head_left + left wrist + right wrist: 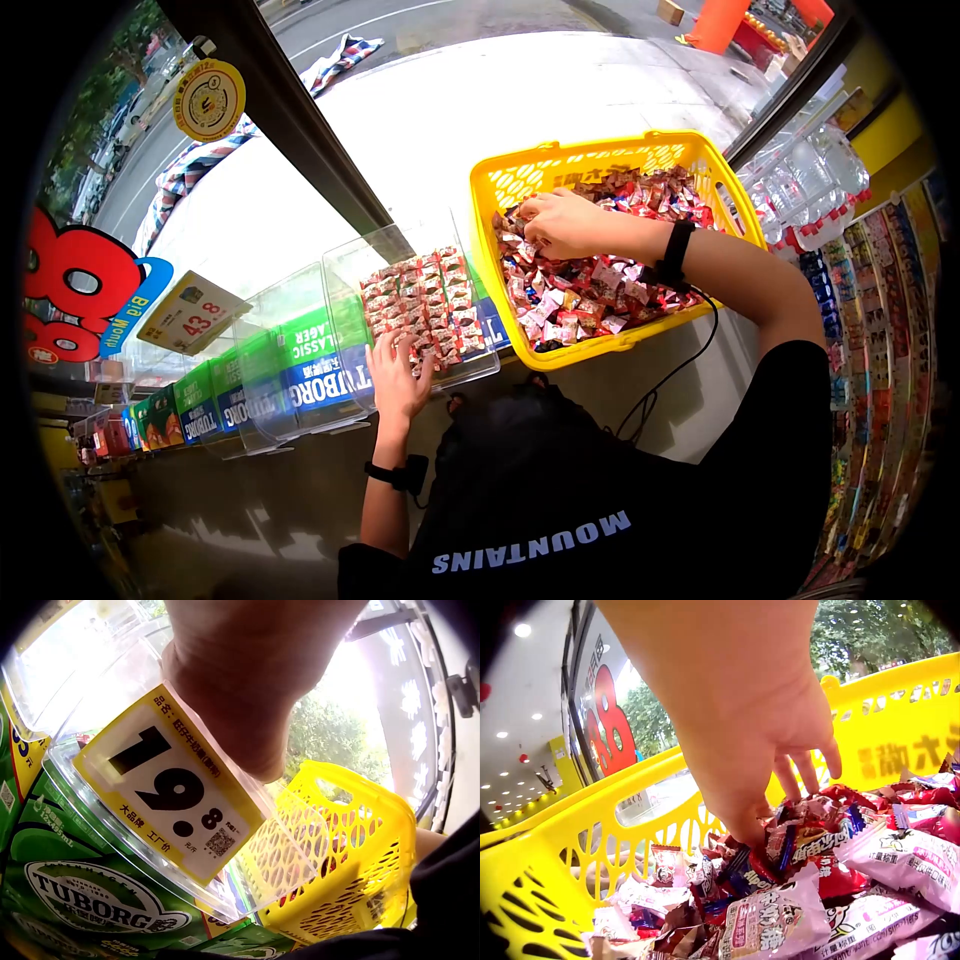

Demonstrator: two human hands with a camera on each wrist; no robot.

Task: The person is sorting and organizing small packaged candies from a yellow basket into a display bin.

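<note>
The right hand (565,222) reaches into a yellow basket (590,352), its fingers pointing down among the wrapped candies (600,295) heaped there. Candies lie directly beneath and around the fingertips, which are partly buried, so I cannot fairly tell whether the hand grips any of them. The hand is over the left part of the heap, near the basket's left wall, and most of the candies spread to its right and nearer the person.

The left hand (402,385) is at the near left corner of a clear bin (470,372), its fingers loosely extended and touching or just above the rows of candies (425,290) inside; they do not appear curled round any. These rows lie mostly beyond its fingertips. The bin stands just left of the basket. A price card (172,787) is on the bin's front, with green beer boxes (105,892) below.
</note>
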